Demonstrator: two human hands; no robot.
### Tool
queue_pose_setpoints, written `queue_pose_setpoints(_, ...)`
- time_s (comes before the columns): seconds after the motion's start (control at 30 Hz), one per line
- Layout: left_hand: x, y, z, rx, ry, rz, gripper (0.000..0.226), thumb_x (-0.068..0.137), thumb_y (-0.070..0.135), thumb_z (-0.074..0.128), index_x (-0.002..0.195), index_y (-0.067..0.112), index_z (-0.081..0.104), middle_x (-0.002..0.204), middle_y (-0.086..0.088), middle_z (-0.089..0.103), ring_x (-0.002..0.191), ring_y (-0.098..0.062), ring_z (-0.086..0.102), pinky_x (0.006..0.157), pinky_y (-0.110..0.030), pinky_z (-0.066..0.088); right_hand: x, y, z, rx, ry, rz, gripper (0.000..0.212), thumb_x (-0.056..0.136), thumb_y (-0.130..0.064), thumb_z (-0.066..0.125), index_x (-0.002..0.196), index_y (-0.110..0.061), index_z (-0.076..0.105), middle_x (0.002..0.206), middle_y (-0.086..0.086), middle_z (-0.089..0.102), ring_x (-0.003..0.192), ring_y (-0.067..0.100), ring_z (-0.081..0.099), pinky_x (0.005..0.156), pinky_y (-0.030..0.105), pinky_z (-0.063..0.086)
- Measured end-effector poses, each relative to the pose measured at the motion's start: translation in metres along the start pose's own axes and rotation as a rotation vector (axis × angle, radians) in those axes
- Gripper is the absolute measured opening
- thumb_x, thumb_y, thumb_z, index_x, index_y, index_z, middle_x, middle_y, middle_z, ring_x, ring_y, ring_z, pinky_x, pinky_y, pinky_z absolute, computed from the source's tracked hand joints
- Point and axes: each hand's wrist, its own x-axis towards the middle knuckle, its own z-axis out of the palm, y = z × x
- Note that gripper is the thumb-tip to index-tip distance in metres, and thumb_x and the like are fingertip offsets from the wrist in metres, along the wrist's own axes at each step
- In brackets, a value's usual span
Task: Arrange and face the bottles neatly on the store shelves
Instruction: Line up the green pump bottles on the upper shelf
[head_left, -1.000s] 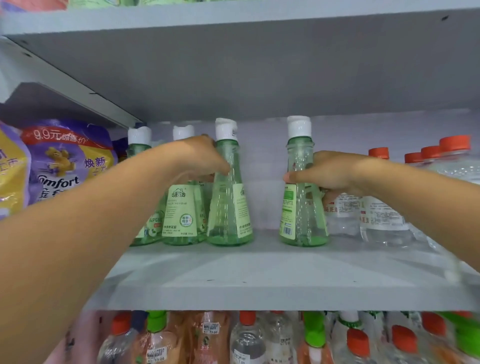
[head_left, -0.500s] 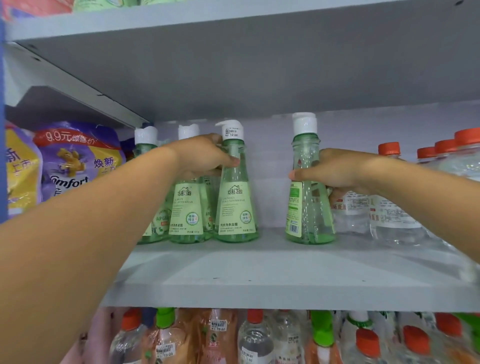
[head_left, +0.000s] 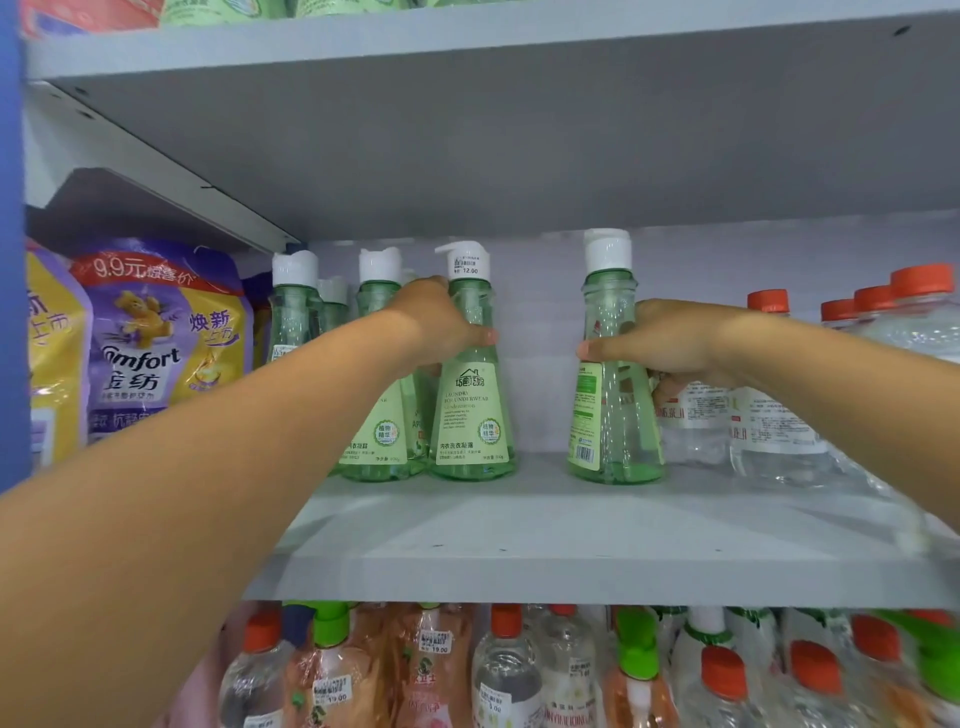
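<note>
Several green cone-shaped pump bottles with white caps stand on the grey shelf (head_left: 545, 525). My left hand (head_left: 441, 325) grips the neck of one green bottle (head_left: 472, 410); its front label faces me and it stands beside two others (head_left: 382, 431). My right hand (head_left: 670, 345) grips a separate green bottle (head_left: 613, 415) further right. That bottle stands upright with its label side turned left and the barcode showing. A gap of bare shelf lies between the two held bottles.
Purple and yellow softener pouches (head_left: 156, 332) stand at the left. Clear bottles with orange caps (head_left: 769, 410) crowd the right, just behind my right hand. The shelf below holds several mixed bottles (head_left: 509, 670). The shelf above (head_left: 519, 130) hangs low over the caps.
The bottle in my left hand has turned so its front label faces me and now sits against its neighbours. The right bottle has hardly moved. The view has shifted slightly.
</note>
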Motion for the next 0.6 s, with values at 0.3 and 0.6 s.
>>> queue_pose_setpoints(0.3,-0.01,-0.019,0.005,0.035,0.059,0.094,0.085,0.089,0.049,0.072,0.157,0.023,0.03,0.146,0.0,0.057,0.123,-0.023,0.061,0.101,-0.035,0.047,-0.009,-0.003,-0.008,0.112,-0.166,-0.015,0.032,0.098,-0.034,0.066,0.125,-0.018,0.062,0.117,0.006,0.076,0.106,0.025,0.074,0.099,0.051,0.056)
queue_pose_setpoints(0.6,-0.088,-0.013,-0.04,-0.3,0.116,0.194,0.01,0.095,0.03,0.066,0.105,0.027,0.069,0.1,0.002,0.074,0.085,-0.016,0.075,0.082,-0.042,0.062,-0.058,-0.078,0.044,0.178,-0.073,-0.247,0.03,0.086,-0.047,0.076,0.108,-0.026,0.072,0.095,-0.006,0.08,0.085,0.014,0.078,0.067,0.035,0.063)
